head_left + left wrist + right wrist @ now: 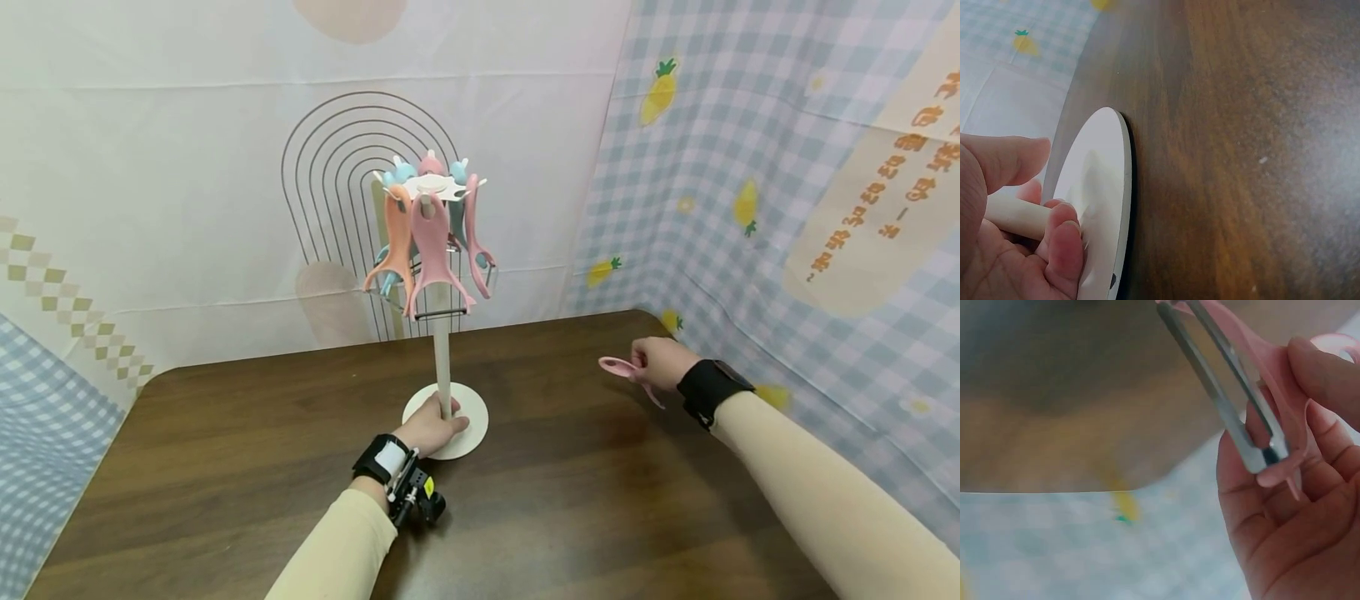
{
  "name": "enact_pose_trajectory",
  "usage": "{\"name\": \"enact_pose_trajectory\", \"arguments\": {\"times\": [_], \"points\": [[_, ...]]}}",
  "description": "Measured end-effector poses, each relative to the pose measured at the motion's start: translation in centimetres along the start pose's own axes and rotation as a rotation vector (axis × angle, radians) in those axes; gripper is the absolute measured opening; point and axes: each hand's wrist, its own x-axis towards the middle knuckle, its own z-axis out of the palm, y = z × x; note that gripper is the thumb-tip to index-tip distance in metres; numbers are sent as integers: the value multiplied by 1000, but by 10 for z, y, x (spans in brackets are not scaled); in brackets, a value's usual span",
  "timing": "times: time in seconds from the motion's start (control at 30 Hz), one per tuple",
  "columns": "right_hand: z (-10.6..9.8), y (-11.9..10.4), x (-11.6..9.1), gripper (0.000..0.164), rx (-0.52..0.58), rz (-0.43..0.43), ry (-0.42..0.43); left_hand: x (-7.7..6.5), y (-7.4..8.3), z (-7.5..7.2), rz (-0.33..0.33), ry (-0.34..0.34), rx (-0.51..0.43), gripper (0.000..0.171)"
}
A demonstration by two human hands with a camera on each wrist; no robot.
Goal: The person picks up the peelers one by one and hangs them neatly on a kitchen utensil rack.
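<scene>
At the middle of the table, a white rotating-style rack stand (442, 354) rises from a round base (475, 417). My left hand (430, 428) grips its pole low down, just above the base; in the left wrist view the fingers curl round the pole (1019, 215). Out to the right, my right hand (663, 363) holds a pink Y-shaped peeler (1275, 369) between thumb and fingers, its metal blade showing in the right wrist view. From the stand's top hang an orange peeler (397, 229), a pink peeler (431, 242) in front and another pink peeler (472, 225) at the right.
Behind these hang light blue peelers (405, 172), partly hidden by the front ones. The brown wooden table (247, 450) ends at the back against a pale cloth (187, 208), with a blue checked cloth (720, 108) along the right side.
</scene>
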Motion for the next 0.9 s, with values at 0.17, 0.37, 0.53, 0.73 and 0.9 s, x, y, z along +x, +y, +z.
{"name": "enact_pose_trajectory", "arguments": {"times": [0.17, 0.37, 0.53, 0.73, 0.9], "points": [[-16, -39, 6, 17, 16, -50, 48, -1, 0, 0, 0, 5, 2, 26], [-38, -82, 10, 12, 64, -161, 124, -1, 0, 0, 1, 4, 1, 27], [-57, -116, 8, 10, 152, -222, 173, -1, 0, -1, 10, 8, -3, 27], [-79, -147, 4, 11, 246, -290, 327, 0, -1, 0, 5, 3, -6, 27], [-92, -166, 4, 11, 333, -372, 440, -1, 1, 1, 8, 10, -11, 26]]}}
